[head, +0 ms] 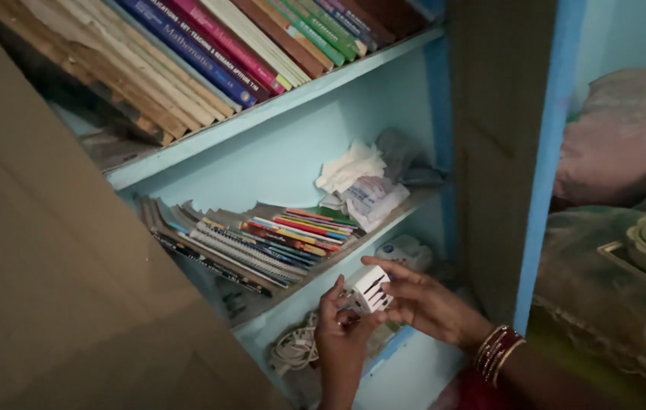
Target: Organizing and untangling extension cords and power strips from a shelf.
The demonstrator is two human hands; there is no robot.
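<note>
Hands held a white adapter in front of the blue shelf.

Right hand [429,304] (red bangles at the wrist) closed its fingers round the adapter [368,288] from the far side, while the left hand [342,334] pinched it from below. It sat just above the lowest shelf, where a coiled white cord [293,349] lay. Books [262,239] and crumpled paper [353,178] rested on the shelf [277,163] above.

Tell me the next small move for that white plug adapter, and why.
Probably lower the white plug adapter onto the bottom shelf beside the coiled white cable. Both hands, left hand and right hand, hold it in the air just in front of that shelf, and similar white things already lie there.
</note>
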